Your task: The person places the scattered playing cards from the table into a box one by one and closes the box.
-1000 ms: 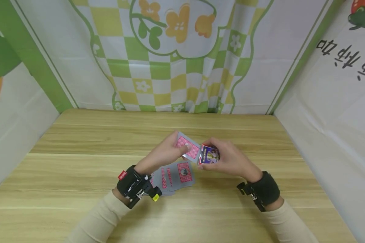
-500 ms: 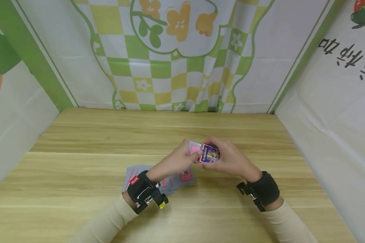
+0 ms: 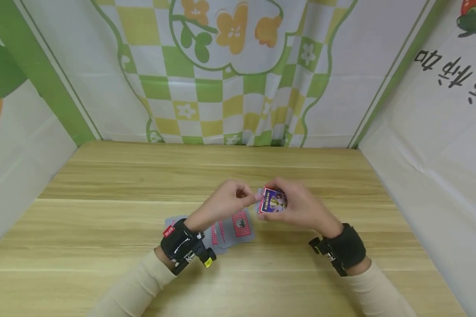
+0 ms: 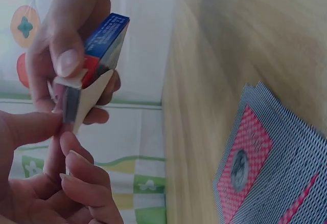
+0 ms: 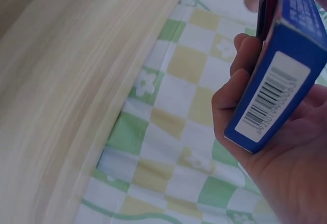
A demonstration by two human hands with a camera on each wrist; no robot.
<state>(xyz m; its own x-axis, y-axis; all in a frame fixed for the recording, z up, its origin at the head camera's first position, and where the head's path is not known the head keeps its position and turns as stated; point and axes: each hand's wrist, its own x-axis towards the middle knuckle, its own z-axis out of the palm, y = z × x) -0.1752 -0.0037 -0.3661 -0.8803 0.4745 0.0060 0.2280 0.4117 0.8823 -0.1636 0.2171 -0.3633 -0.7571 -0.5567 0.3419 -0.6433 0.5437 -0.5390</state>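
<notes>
My right hand (image 3: pixel 295 204) grips a blue and purple card box (image 3: pixel 273 201) by its sides. Its open end faces left, and the ends of some playing cards (image 3: pixel 258 208) stick out of it. At that end my left hand (image 3: pixel 228 200) pinches the cards between thumb and fingertips. In the left wrist view a pale flap (image 4: pixel 97 95) stands out beside the dark stack of card ends (image 4: pixel 71 104). The right wrist view shows a barcode label (image 5: pixel 273 96) on the box's other end. How deep the cards sit inside is hidden.
A spread pile of red-backed playing cards (image 3: pixel 239 224) lies face down on the wooden table (image 3: pixel 301 273), partly under my left wrist. A checked curtain (image 3: pixel 210 92) hangs behind the table, and white cloth walls (image 3: pixel 428 145) flank it.
The cards in my left hand have moved right into the box's open end, so only a short part shows. My left hand then shifted slightly back. The right hand stays nearly still.
</notes>
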